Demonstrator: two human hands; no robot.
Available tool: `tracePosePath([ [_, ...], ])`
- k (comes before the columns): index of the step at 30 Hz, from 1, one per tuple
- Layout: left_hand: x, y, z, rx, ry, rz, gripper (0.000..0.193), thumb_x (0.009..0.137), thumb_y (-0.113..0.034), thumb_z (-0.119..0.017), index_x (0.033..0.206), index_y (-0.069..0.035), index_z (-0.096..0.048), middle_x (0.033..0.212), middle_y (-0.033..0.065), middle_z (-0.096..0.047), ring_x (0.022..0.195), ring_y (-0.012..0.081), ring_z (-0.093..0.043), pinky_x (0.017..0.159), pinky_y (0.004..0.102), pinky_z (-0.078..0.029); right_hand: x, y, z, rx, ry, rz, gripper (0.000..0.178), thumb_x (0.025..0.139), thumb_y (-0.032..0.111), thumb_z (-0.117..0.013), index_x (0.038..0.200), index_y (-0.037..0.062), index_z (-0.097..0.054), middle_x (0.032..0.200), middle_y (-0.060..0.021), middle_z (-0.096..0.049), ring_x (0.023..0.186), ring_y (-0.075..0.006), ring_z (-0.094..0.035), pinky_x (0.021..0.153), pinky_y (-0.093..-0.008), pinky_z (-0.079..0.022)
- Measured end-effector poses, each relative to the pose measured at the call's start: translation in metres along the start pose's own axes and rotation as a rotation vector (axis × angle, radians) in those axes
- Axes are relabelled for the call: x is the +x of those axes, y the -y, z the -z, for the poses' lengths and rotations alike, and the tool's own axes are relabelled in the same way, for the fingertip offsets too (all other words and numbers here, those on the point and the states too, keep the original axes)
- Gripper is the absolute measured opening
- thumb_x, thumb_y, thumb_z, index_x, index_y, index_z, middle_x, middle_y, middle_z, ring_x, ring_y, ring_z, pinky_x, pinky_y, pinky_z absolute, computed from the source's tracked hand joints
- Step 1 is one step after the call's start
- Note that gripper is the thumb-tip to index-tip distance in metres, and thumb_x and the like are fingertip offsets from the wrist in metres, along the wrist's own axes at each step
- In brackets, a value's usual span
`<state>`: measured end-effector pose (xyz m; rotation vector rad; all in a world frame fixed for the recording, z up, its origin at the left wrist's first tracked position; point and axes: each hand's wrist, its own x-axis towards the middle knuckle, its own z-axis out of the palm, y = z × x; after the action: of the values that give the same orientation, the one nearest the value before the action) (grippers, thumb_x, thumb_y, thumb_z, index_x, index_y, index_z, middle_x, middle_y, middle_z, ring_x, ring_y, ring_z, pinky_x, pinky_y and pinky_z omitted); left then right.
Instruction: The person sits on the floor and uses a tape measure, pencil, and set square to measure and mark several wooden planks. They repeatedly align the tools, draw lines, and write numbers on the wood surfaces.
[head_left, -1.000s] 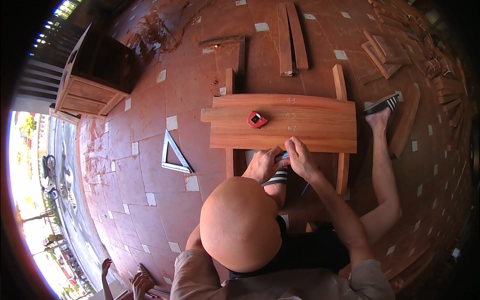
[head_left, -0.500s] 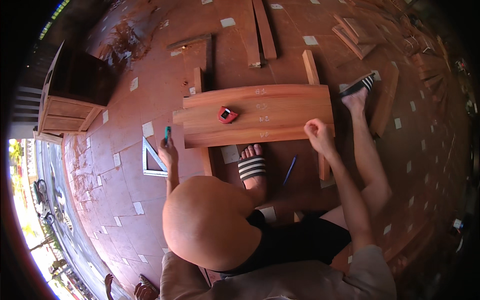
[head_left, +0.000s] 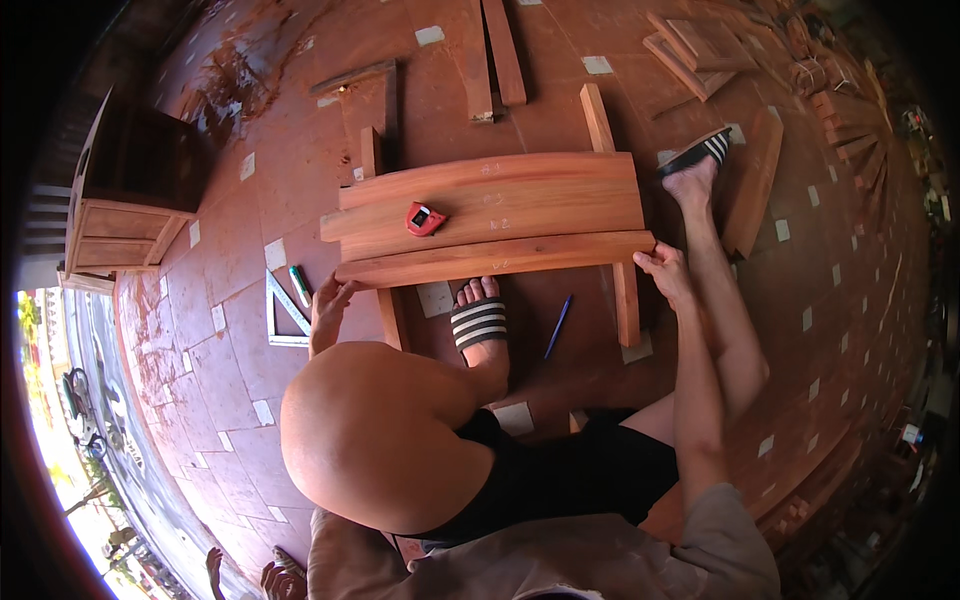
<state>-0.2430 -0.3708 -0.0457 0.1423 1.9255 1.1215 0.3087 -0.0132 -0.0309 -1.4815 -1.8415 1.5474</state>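
Observation:
The nearest wooden plank point(head_left: 490, 257) is held at its two ends, slightly askew against the other planks. My left hand point(head_left: 328, 302) grips its left end, and my right hand point(head_left: 668, 272) has fingers closed on the right end. Behind it, several reddish-brown planks point(head_left: 545, 196) lie side by side across two wooden bars point(head_left: 627, 310), with white marks on them. A red tape measure point(head_left: 425, 218) rests on these planks. Beside my left hand, a green pen-like tool point(head_left: 300, 286) lies on the floor next to a metal set square point(head_left: 287, 318).
A blue pen point(head_left: 558, 326) lies on the floor point(head_left: 240, 360) between my feet. Long boards point(head_left: 505, 60) and stacked panels point(head_left: 705, 50) lie beyond. A wooden cabinet point(head_left: 130, 200) stands at left. One more board point(head_left: 755, 185) lies beside my right foot.
My left hand has put the green tool down by the set square and taken the near plank's left end. My right hand has lowered onto its right end. The plank has shifted askew.

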Motion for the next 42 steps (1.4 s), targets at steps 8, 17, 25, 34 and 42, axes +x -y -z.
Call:
tracePosePath([
  [8, 0.004, -0.004, 0.003, 0.008, -0.073, -0.019, 0.050, 0.098, -0.044, -0.070, 0.130, -0.006, -0.069, 0.101, 0.0140, -0.074, 0.101, 0.0292, -0.070, 0.095, 0.0407, -0.051, 0.001, 0.000, 0.014, -0.094, 0.056, -0.030, 0.065, 0.091, 0.018, -0.079, 0.149, -0.0011, -0.056, 0.127, -0.0106, -0.071, 0.111, -0.0149, -0.068, 0.099, -0.0300, -0.052],
  [17, 0.022, -0.057, -0.027, 0.597, -0.407, -0.471, 0.054, 0.095, -0.043, -0.075, 0.135, -0.007, -0.068, 0.113, 0.0154, -0.073, 0.112, 0.0326, -0.067, 0.099, 0.0427, -0.051, 0.039, 0.028, -0.008, 0.188, -0.055, -0.114, 0.056, 0.103, 0.025, -0.066, 0.149, -0.0050, -0.053, 0.136, -0.0115, -0.067, 0.122, -0.0184, -0.062, 0.104, -0.0330, -0.047],
  [25, 0.012, -0.108, -0.133, 0.943, -0.045, -1.079, 0.056, 0.080, -0.032, -0.087, 0.129, -0.010, -0.070, 0.131, 0.0181, -0.065, 0.123, 0.0370, -0.060, 0.105, 0.0473, -0.051, 0.052, 0.021, -0.016, 0.076, -0.188, -0.125, 0.033, 0.101, 0.023, -0.070, 0.121, -0.0021, -0.072, 0.106, -0.0024, -0.074, 0.097, -0.0109, -0.066, 0.082, -0.0289, -0.051],
  [34, 0.042, -0.128, -0.131, 1.007, -0.196, -1.010, 0.052, 0.082, -0.027, -0.084, 0.130, -0.013, -0.071, 0.132, 0.0166, -0.065, 0.121, 0.0376, -0.062, 0.101, 0.0485, -0.053, 0.069, 0.044, 0.006, -0.150, -0.246, -0.376, 0.064, 0.086, 0.057, -0.077, 0.104, -0.0048, -0.076, 0.097, -0.0143, -0.077, 0.080, -0.0240, -0.074, 0.064, -0.0393, -0.054],
  [42, -0.024, -0.130, -0.174, 1.170, 0.219, -1.282, 0.070, 0.080, -0.054, -0.082, 0.131, -0.008, -0.070, 0.134, 0.0181, -0.064, 0.128, 0.0396, -0.059, 0.103, 0.0481, -0.052, 0.075, 0.028, 0.004, -0.347, -0.320, -0.244, 0.072, 0.094, 0.066, -0.066, 0.085, -0.0047, -0.076, 0.075, -0.0134, -0.073, 0.078, -0.0239, -0.072, 0.073, -0.0398, -0.054],
])
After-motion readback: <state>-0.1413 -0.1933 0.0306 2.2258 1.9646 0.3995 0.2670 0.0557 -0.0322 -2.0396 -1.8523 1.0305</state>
